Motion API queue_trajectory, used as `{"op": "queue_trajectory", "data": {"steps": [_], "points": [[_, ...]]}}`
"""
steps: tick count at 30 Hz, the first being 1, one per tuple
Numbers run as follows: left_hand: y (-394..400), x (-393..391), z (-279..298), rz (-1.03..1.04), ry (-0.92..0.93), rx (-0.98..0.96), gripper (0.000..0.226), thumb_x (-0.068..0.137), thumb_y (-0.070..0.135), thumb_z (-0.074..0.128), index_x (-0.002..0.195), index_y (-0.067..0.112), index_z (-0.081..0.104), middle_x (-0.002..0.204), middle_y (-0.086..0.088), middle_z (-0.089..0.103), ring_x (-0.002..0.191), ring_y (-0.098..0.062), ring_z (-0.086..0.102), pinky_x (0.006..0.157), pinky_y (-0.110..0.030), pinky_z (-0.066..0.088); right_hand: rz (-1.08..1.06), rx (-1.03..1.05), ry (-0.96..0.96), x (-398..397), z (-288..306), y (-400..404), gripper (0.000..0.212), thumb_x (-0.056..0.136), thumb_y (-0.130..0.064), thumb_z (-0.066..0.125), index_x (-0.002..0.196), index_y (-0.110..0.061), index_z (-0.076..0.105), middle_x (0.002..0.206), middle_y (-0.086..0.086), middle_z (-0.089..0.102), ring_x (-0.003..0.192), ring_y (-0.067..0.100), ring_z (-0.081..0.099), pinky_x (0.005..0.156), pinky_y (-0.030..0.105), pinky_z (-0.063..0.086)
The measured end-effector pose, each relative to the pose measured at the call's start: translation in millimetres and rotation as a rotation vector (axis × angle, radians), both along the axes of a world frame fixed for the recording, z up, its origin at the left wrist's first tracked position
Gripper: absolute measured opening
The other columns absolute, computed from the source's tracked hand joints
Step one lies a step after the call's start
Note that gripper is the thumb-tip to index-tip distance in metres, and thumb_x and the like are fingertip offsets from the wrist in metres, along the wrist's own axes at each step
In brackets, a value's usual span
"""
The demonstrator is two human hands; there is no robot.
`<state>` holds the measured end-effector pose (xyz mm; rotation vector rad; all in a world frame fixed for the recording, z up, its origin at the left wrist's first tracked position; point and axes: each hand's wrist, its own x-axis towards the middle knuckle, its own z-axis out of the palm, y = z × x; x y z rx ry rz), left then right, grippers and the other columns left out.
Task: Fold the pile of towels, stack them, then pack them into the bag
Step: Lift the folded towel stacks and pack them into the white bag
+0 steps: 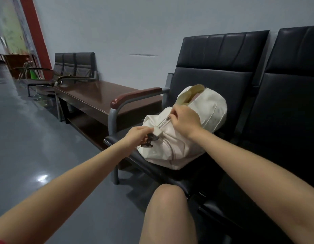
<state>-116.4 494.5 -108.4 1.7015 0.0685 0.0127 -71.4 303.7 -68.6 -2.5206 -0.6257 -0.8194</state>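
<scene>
A white fabric bag [172,148] lies on its side on the black seat [202,166] in front of me. Its far end gapes open, and pale yellow towel fabric [189,93] shows inside. A metal zipper [164,122] runs along the top of the bag. My right hand [185,118] pinches the zipper pull at the zipper's upper end. My left hand [137,135] grips the white strap tab with its dark clasp [149,140] at the bag's near end. No loose towels are in sight.
A brown-topped armrest [135,97] bounds the seat on the left. Beyond it stands a dark wooden side table [93,95], then another row of chairs [73,66]. A second black seat [289,106] is on the right. My bare knee [168,205] is below, over grey floor.
</scene>
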Motion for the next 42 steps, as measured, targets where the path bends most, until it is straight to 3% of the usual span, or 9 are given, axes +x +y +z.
{"op": "queue_trajectory", "data": {"steps": [6,9,12,15,18,21,29,35,42], "points": [[-4,-5,12,0.011,-0.024,0.316,0.020,0.088,0.019,0.059,0.077,0.007,0.070,0.066,-0.001,0.062,0.068,-0.020,0.055,0.067,-0.035,0.056,-0.191,0.215,0.148,35,10,-38,0.012,0.093,-0.025,0.053,0.083,-0.017,0.051,0.102,0.006,0.062,0.096,0.027,0.055,0.079,0.037,0.046],[-10,4,25,0.201,-0.293,0.773,0.018,0.086,0.022,0.056,0.094,0.008,0.063,0.094,-0.005,0.060,0.093,-0.021,0.053,0.079,-0.037,0.045,-0.117,0.197,0.217,33,9,-47,0.014,0.094,-0.025,0.052,0.087,-0.013,0.052,0.094,0.007,0.066,0.088,0.029,0.058,0.077,0.038,0.046],[-28,19,46,0.234,-0.510,0.894,0.036,0.090,0.028,0.053,0.122,0.011,0.058,0.126,-0.007,0.055,0.122,-0.024,0.045,0.099,-0.039,0.040,-0.112,0.146,0.221,33,16,-50,0.019,0.095,-0.028,0.053,0.091,-0.010,0.055,0.091,0.009,0.065,0.086,0.029,0.058,0.077,0.039,0.046],[-53,51,55,0.072,-0.439,0.947,0.056,0.093,0.042,0.049,0.138,0.010,0.049,0.143,-0.012,0.047,0.133,-0.029,0.041,0.107,-0.043,0.037,-0.106,0.178,0.256,36,20,-52,0.022,0.095,-0.030,0.054,0.097,-0.009,0.058,0.096,0.007,0.065,0.088,0.025,0.058,0.079,0.039,0.047],[-73,76,45,-0.047,-0.354,1.046,0.059,0.093,0.055,0.044,0.125,0.007,0.055,0.129,-0.015,0.057,0.111,-0.030,0.054,0.090,-0.039,0.043,-0.096,0.212,0.291,39,19,-56,0.019,0.096,-0.028,0.052,0.097,-0.010,0.057,0.095,0.005,0.063,0.086,0.020,0.057,0.073,0.031,0.045],[-81,82,28,-0.039,-0.491,1.181,0.053,0.095,0.053,0.040,0.110,0.006,0.059,0.114,-0.017,0.062,0.099,-0.034,0.057,0.078,-0.036,0.037,-0.092,0.209,0.279,41,15,-61,0.013,0.096,-0.026,0.053,0.091,-0.014,0.053,0.091,0.004,0.060,0.086,0.020,0.056,0.073,0.031,0.044],[-76,81,9,0.109,-0.614,1.035,0.037,0.100,0.034,0.039,0.083,0.009,0.061,0.079,-0.009,0.060,0.083,-0.033,0.058,0.064,-0.035,0.032,-0.144,0.089,0.174,56,14,-48,0.013,0.097,-0.024,0.048,0.090,-0.014,0.045,0.093,0.005,0.058,0.084,0.023,0.054,0.072,0.035,0.042],[-76,71,2,0.166,-0.620,0.955,0.036,0.101,0.033,0.038,0.080,0.014,0.060,0.088,-0.010,0.066,0.086,-0.029,0.058,0.065,-0.032,0.028,-0.370,0.222,0.185,90,26,-59,0.026,0.099,-0.026,0.043,0.117,-0.009,0.050,0.110,0.009,0.061,0.093,0.024,0.058,0.074,0.034,0.040],[-75,86,22,0.117,-0.547,1.032,0.039,0.097,0.029,0.038,0.064,0.013,0.052,0.075,-0.008,0.058,0.085,-0.029,0.050,0.068,-0.034,0.031,-0.170,0.485,0.368,111,2,-78,0.008,0.093,-0.022,0.054,0.087,-0.017,0.054,0.088,-0.001,0.064,0.090,0.021,0.062,0.077,0.032,0.047]]}}
